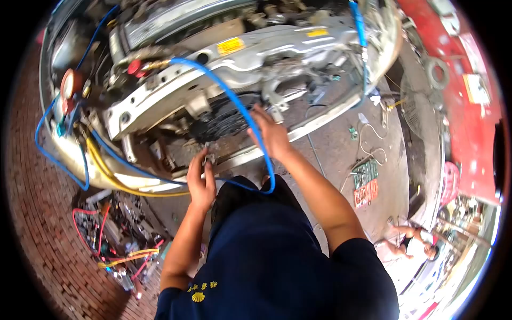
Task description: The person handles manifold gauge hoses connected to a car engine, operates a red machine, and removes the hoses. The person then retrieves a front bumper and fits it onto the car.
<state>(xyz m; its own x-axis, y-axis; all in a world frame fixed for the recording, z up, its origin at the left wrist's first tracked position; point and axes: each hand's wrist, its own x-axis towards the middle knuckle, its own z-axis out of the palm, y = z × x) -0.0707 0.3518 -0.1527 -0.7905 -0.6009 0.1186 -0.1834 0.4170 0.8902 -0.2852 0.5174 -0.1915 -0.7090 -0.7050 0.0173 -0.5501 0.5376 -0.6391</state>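
Note:
My left hand point(201, 184) is at the lower edge of the car's open front, its fingers closed around a small greyish metal piece point(211, 158) whose kind I cannot make out. My right hand point(271, 136) reaches into the front opening with its fingers stretched out, beside a black cooling fan point(232, 120). A blue hose point(229, 90) loops down from a red-capped fitting point(136, 68) and passes in front of the right hand's fingers. Whether the hand touches the hose cannot be seen. The bumper bar point(320, 121) runs below the opening.
A gauge set point(69, 85) with blue and yellow hoses point(106, 172) hangs at the car's left corner. Tools and cables point(120, 240) lie on the floor at left. To the right are a green and orange tool case point(365, 184), a standing fan point(418, 109) and a seated person point(410, 240).

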